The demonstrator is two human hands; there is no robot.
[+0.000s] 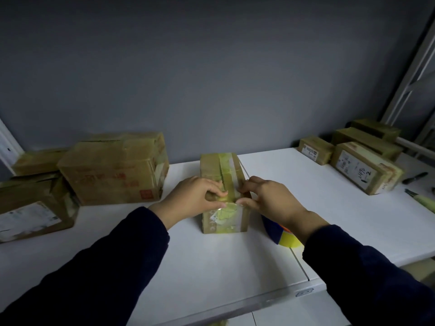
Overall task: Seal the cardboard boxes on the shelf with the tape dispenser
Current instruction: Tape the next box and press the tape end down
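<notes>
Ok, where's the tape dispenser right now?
Head view: the tape dispenser sits on the white shelf, right of the middle box, partly under the right wrist.

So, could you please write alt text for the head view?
A person's left hand and right hand, in dark sleeves, pinch clear tape onto the near top edge of a small cardboard box on a white shelf. A blue and yellow tape dispenser lies by the right wrist; other boxes stand at both sides.
</notes>
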